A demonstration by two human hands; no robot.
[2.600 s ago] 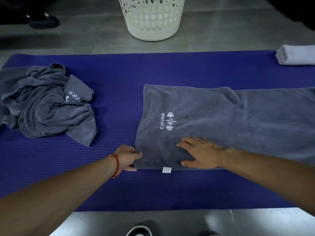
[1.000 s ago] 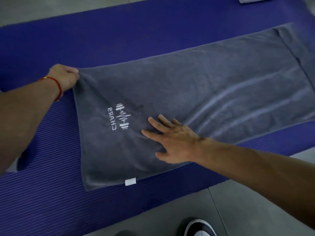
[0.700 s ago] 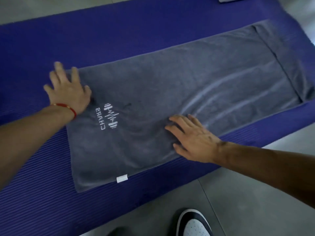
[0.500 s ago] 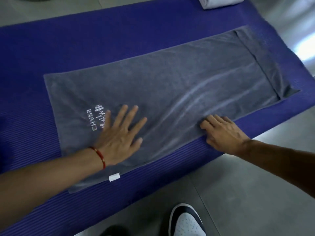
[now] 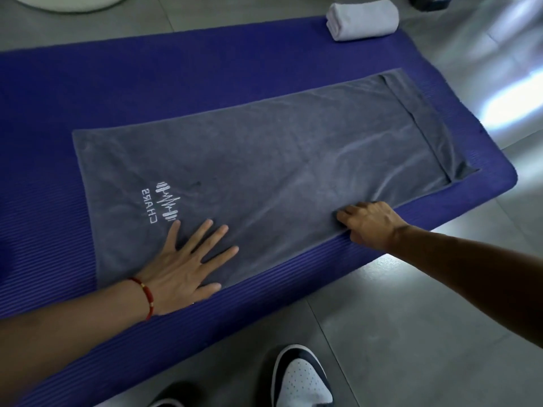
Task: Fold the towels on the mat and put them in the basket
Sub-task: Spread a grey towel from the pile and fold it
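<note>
Grey towel [image 5: 264, 171] lies spread flat on the blue mat [image 5: 176, 69], logo side up, far end w/ a narrow strip turned over. Left hand [image 5: 188, 265] rests flat on the near edge, fingers straight & splayed. Right hand [image 5: 367, 223] has fingers curled at the same edge further along, seemingly bunching the cloth — a real pinch can't be confirmed. Step looks like smoothing before the 1st fold. Next move prob. needs both hands gripping an edge & carrying it over squarely. Basket [image 5: 67, 1] barely shows, top left; a rolled white towel [image 5: 363, 20] sits at the mat's far edge.

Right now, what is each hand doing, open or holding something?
Left hand: open, pressed flat on the grey towel.
Right hand: fingers curled on the towel's near edge; grip cannot be told.
</note>
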